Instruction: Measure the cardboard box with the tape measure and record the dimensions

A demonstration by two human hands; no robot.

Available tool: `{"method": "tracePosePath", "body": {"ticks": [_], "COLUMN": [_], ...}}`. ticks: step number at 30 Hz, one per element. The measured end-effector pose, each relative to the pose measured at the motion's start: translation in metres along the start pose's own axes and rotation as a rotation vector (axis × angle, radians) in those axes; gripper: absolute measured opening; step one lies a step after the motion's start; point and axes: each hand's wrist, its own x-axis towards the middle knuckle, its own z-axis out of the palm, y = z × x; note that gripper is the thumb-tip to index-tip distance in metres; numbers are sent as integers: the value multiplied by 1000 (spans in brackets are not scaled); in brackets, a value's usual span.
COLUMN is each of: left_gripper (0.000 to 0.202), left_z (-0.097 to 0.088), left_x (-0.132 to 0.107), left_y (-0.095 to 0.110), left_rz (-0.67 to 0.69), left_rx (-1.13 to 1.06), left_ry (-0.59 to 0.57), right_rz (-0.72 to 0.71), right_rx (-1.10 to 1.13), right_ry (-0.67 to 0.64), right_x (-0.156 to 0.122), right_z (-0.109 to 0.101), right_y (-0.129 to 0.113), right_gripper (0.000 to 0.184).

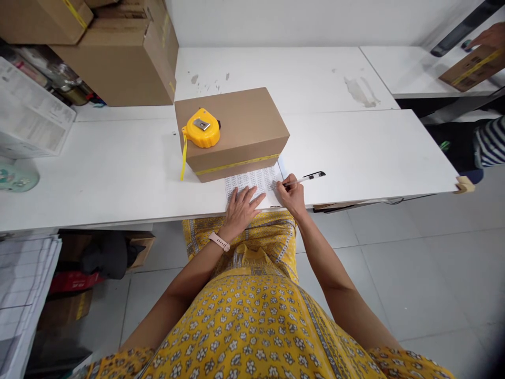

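Observation:
My right hand is closed around a pen with a black cap on its upper end, its lower end at a printed sheet of paper. Fingers spread, my left hand lies flat on the lower left of that sheet. Just beyond both hands stands a closed cardboard box with yellow tape along its side, covering the sheet's far part. On the box's top left rests a yellow tape measure, its wrist strap hanging over the edge.
Stacked cartons stand at the back left of the white table. A white printed box and a pale green container are at the far left. At right, another person's hand touches a taped carton.

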Motion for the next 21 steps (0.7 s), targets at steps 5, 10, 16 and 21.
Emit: {"method": "tracePosePath", "body": {"ticks": [5, 10, 16, 21], "left_gripper": [57, 57, 41, 33], "left_z": [2, 6, -6, -71], "left_x": [-1, -2, -2, 11], "left_y": [-1, -2, -8, -41], "left_rz": [1, 13, 4, -130], "left_rx": [-20, -66, -173, -201], "left_ry": [20, 84, 295, 707], "right_rz": [10, -103, -150, -114], "right_rx": [101, -76, -651, -706], "right_ry": [154, 285, 175, 173], "right_x": [1, 22, 43, 44], "right_z": [-2, -33, -65, -63], "right_y": [6, 28, 59, 63], "right_gripper": [25, 18, 52, 68]}}
